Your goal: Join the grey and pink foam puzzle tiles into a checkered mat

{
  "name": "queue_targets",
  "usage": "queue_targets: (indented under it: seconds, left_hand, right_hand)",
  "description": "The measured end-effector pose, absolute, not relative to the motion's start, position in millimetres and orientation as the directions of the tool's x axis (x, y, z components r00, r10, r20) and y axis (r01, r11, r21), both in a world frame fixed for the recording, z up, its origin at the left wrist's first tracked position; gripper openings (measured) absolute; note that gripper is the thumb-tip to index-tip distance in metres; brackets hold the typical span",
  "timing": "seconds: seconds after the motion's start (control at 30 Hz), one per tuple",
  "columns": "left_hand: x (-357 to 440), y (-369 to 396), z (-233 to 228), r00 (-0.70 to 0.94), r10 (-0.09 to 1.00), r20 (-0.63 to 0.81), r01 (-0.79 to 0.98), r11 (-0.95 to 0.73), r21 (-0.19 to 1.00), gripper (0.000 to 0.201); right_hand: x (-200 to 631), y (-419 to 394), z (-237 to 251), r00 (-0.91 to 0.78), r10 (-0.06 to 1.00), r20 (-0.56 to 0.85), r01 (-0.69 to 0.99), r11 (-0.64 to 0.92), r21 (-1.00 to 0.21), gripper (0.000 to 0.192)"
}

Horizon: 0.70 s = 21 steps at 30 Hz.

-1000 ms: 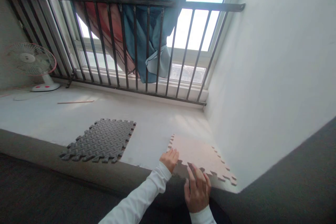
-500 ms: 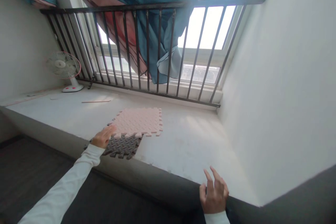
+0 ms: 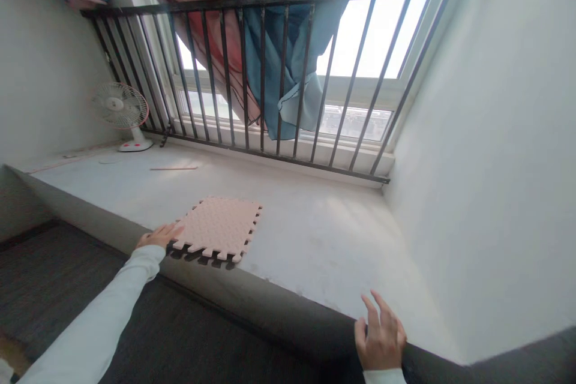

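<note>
A pink foam mat (image 3: 220, 223) with jigsaw edges lies on the white ledge, almost squarely over a dark foam mat (image 3: 216, 263). Only the dark mat's teeth show along the near and right sides. My left hand (image 3: 157, 236) grips the pink mat's left edge, fingers stretched over the top; its thumb is hidden. Over the ledge's front edge at the right, my right hand (image 3: 380, 335) is open, fingers apart and nothing in them, well away from the mats.
The white ledge (image 3: 310, 240) runs below a dark metal railing (image 3: 288, 156) and a window with teal and pink curtains (image 3: 265, 84). At the far left stands a small fan (image 3: 135, 141). A thin stick (image 3: 173, 168) lies behind the mats. White wall (image 3: 486, 162) closes the right side.
My left hand and the pink mat have moved left and nearer, so the pink mat now covers most of the dark one. My right hand keeps its open pose.
</note>
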<state>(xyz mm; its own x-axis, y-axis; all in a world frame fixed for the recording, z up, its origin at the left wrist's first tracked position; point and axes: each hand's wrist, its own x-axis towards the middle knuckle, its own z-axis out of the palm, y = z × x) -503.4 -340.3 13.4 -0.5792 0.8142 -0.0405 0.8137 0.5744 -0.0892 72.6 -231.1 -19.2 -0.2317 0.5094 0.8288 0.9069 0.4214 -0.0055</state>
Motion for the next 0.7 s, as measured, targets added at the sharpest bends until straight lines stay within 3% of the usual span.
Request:
queue_targets:
  seconds: [0.13, 0.2, 0.33, 0.47, 0.6, 0.7]
  left_hand:
    - [-502, -333, 12, -0.593, 0.796, -0.124, 0.805, 0.578, -0.135, 0.047]
    - [-484, -321, 11, -0.523, 0.847, -0.094, 0.847, 0.505, -0.166, 0.046]
    - [-419, -283, 9, -0.121, 0.992, -0.022, 0.986, 0.118, -0.114, 0.042]
    - [-351, -245, 1, 0.180, 0.979, -0.096, 0.982, -0.185, -0.050, 0.040]
    - [-322, -226, -6, 0.106, 0.932, -0.347, 0.986, -0.144, -0.088, 0.039]
    - [-323, -223, -8, 0.041, 0.927, -0.372, 0.994, -0.077, -0.082, 0.026]
  right_hand:
    - [73, -228, -24, -0.218, 0.523, 0.824, 0.910, 0.415, -0.023, 0.033]
    - [71, -227, -25, -0.221, 0.524, 0.823, 0.910, 0.414, -0.019, 0.033]
    - [68, -226, -23, -0.228, 0.517, 0.825, 0.916, 0.402, 0.001, 0.030]
    - [71, -226, -24, -0.221, 0.507, 0.833, 0.918, 0.397, 0.002, 0.028]
    - [79, -227, -27, -0.203, 0.506, 0.839, 0.918, 0.397, -0.017, 0.027]
    - [83, -227, -29, -0.205, 0.509, 0.836, 0.921, 0.390, -0.011, 0.027]
